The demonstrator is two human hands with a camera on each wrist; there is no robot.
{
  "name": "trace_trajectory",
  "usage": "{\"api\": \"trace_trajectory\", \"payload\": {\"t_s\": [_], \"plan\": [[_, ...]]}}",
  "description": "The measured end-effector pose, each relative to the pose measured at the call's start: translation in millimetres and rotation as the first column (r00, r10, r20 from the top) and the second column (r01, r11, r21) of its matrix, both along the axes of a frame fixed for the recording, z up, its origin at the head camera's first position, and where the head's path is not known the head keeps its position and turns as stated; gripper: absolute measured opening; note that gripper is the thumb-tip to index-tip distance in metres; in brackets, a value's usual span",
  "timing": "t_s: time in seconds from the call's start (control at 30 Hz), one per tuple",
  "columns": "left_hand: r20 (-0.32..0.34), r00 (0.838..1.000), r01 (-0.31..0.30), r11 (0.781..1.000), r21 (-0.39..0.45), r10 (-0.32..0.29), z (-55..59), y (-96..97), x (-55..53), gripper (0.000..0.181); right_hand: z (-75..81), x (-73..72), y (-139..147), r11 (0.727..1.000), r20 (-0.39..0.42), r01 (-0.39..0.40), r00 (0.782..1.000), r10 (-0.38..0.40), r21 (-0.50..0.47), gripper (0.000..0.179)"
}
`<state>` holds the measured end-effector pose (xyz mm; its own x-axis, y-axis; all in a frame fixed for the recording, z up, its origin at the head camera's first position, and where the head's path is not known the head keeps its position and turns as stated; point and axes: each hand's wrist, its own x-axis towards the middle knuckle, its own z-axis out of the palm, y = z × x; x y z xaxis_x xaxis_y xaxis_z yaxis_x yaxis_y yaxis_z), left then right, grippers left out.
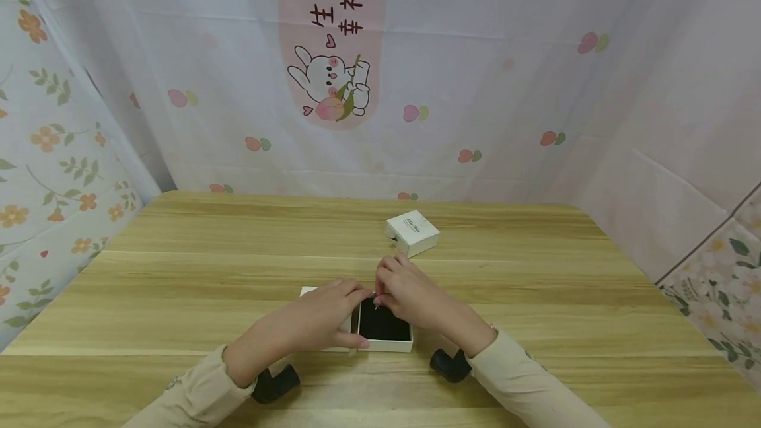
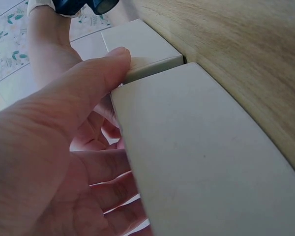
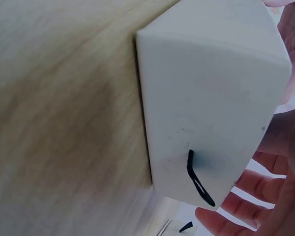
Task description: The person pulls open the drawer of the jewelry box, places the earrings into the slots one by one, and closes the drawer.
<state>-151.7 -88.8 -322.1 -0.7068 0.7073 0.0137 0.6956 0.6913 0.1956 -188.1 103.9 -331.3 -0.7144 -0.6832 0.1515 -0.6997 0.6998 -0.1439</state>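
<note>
A white jewelry box lies on the table with its drawer [image 1: 386, 347] pulled out to the right of its sleeve [image 2: 201, 147]. A black insert [image 1: 389, 326] fills the drawer. My left hand [image 1: 324, 314] grips the box near the seam, thumb at the near side and fingers at the far side. My right hand [image 1: 413, 292] reaches over the drawer's far left corner, thumb and forefinger pinched at a tiny silvery piece of jewelry [image 1: 376, 308] by the insert; its exact kind is too small to tell. A black ribbon tab [image 3: 199, 182] sticks out of the drawer's end.
A second white box [image 1: 413, 232] with dark lettering stands behind my right hand. Black wrist devices [image 1: 275, 385] sit under both cuffs. The wooden table [image 1: 178, 283] ends at a printed curtain [image 1: 440, 71] behind and at the sides.
</note>
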Motion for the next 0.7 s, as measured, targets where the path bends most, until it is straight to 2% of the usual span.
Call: {"api": "trace_trajectory", "payload": {"t_s": [0.33,0.7], "plan": [[-0.005,1.000,0.004,1.000,-0.002,-0.004,0.8,0.5,0.0,0.070,0.6,0.4,-0.2,1.000,-0.009,0.004,1.000,-0.004,0.027,0.016],[0.007,1.000,-0.005,1.000,0.008,0.005,0.6,1.5,0.3,0.071,0.6,-0.3,0.4,0.999,-0.074,-0.027,0.997,0.029,0.025,0.017]]}}
